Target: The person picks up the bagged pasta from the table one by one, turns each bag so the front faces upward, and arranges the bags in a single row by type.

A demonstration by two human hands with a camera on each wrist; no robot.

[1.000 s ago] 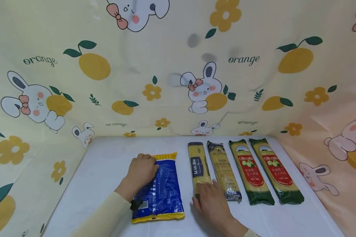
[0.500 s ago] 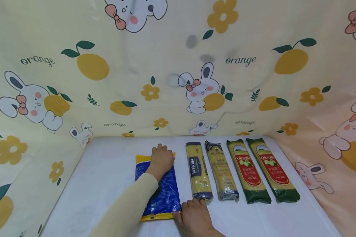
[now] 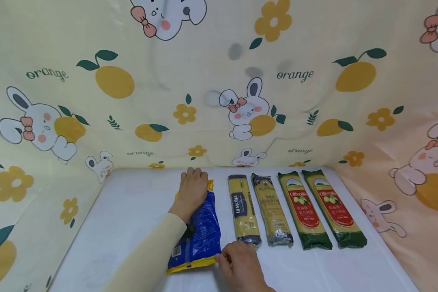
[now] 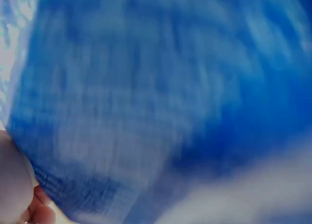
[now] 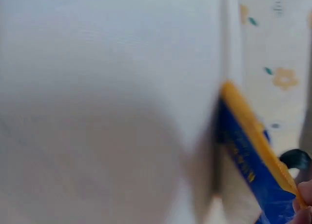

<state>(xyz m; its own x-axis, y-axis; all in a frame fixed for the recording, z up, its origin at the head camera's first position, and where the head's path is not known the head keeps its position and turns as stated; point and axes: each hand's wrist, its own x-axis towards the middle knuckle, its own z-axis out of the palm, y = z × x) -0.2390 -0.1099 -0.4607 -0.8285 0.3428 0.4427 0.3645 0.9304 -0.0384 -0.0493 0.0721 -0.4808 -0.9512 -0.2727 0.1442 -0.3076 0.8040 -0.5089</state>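
A blue plastic food bag with yellow ends, small print and a barcode is in front of me in the head view. My left hand grips its far end from above. At the near right corner, my right hand pinches the yellow edge between thumb and fingers. The near end looks tilted up off the table in the right wrist view, where the bag's yellow edge runs to the fingertips. Blurred blue film of the bag fills the left wrist view, with the thumb at its edge.
Right of the bag lie a La Sicilia spaghetti packet, another clear-and-gold pasta packet and two green-ended Olivoila packets in a row. A patterned cloth hangs behind and beside the white table.
My left hand moved from the bag's left side to its far end. My right hand left the spaghetti packet and took the bag's near right corner. The bag's near end has tilted.
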